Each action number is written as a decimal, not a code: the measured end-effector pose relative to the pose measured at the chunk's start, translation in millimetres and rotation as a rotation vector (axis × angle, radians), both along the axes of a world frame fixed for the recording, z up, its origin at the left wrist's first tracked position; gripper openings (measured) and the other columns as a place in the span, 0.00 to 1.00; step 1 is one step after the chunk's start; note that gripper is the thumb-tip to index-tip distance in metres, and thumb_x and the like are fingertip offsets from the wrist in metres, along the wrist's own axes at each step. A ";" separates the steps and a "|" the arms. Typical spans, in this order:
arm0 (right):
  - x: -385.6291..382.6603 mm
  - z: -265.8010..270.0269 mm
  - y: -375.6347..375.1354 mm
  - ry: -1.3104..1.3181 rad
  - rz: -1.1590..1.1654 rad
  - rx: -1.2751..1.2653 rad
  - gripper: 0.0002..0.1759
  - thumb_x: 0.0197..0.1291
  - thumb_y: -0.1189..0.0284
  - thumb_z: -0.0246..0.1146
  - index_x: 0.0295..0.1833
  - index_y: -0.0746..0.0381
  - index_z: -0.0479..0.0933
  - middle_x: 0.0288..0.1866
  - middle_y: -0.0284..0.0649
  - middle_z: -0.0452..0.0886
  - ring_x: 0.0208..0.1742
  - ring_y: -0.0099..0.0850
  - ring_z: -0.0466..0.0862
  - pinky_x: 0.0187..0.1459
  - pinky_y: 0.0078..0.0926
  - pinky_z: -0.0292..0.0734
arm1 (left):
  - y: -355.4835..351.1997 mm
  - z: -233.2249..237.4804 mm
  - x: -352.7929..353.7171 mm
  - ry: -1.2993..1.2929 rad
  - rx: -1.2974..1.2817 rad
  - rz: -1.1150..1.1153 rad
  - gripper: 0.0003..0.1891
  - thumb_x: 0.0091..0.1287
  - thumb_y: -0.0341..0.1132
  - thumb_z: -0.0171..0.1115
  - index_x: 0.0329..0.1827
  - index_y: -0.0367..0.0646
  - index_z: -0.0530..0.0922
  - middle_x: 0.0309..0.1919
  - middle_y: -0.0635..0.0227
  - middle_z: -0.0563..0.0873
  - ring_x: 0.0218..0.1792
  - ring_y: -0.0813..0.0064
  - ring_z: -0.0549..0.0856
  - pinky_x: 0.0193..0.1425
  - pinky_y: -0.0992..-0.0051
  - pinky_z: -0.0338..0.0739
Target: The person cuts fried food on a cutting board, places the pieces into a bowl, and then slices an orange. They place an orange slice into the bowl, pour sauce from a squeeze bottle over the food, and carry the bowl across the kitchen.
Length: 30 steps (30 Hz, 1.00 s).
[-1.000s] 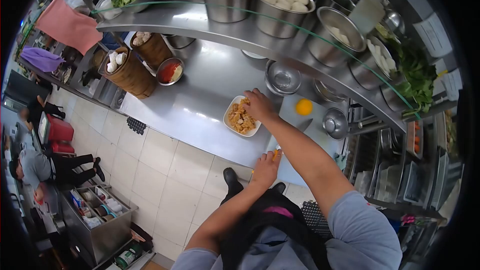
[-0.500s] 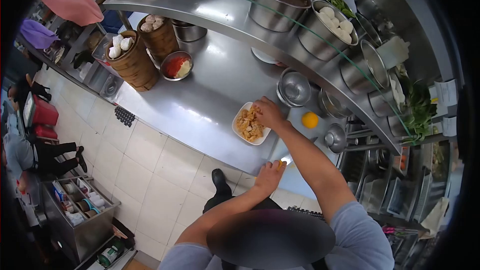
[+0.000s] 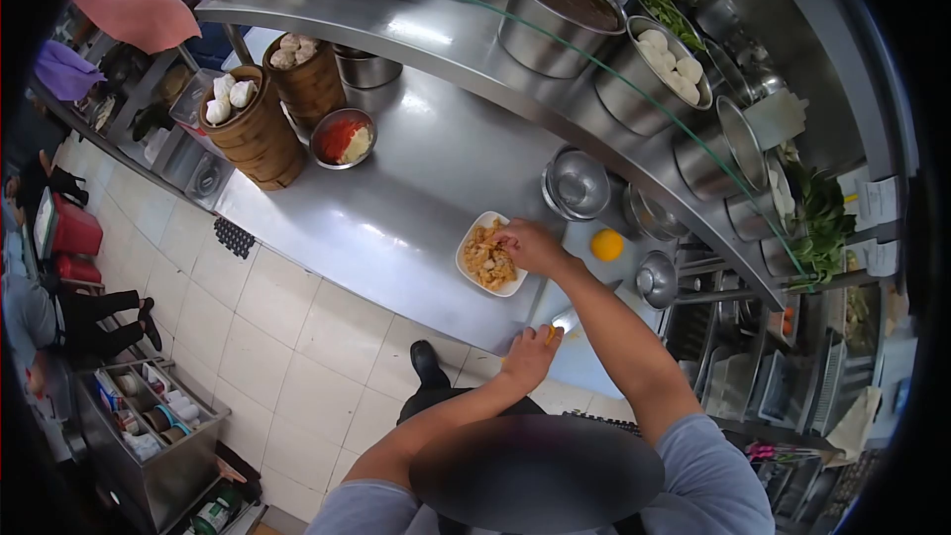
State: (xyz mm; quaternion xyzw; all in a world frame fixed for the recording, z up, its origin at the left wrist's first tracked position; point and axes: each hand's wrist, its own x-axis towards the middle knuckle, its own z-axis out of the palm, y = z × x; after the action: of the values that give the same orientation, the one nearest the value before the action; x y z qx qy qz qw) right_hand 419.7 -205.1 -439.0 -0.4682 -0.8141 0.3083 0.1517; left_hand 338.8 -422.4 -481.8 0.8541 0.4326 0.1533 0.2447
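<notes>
My right hand (image 3: 533, 246) is closed, its fingertips pinched over the right side of a white square bowl (image 3: 463, 274). Golden-brown chopped food (image 3: 487, 263) fills this bowl; what the fingertips hold is hidden. Nearer to my body, my left hand (image 3: 529, 357) is curled round the yellow handle of a knife (image 3: 567, 319), at the counter's front edge. The blade points away to the right over a pale cutting board (image 3: 586, 362), partly behind my right forearm. A whole orange (image 3: 606, 245) rests at the board's far end.
Metal bowls (image 3: 578, 183) stand behind the board. Bamboo steamers (image 3: 253, 144) with buns and a bowl of red and pale food (image 3: 344, 139) are at the counter's far left. A raised steel shelf (image 3: 436, 25) with pots overhangs the counter (image 3: 416, 159). Another person (image 3: 64, 312) is at far left.
My right hand has shifted slightly left and down, its fingers still at the food. The whole view has moved a little. My left hand stays around the knife handle.
</notes>
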 end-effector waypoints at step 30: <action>294.9 -69.3 -332.6 -0.483 -1.118 0.374 0.15 0.63 0.81 0.65 0.55 0.66 0.85 0.46 0.53 0.84 0.53 0.53 0.84 0.56 0.47 0.80 | -1.1 49.9 -42.0 -0.191 -0.337 0.093 0.32 0.64 0.23 0.58 0.75 0.45 0.78 0.49 0.48 0.80 0.47 0.43 0.84 0.54 0.49 0.82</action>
State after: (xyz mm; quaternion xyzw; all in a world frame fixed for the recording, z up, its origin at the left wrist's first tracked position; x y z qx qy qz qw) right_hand 714.6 -537.6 -508.3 -0.8444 -0.4980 -0.0789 0.1811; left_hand 296.8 -423.5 -431.9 0.7618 0.4658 0.1699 0.4169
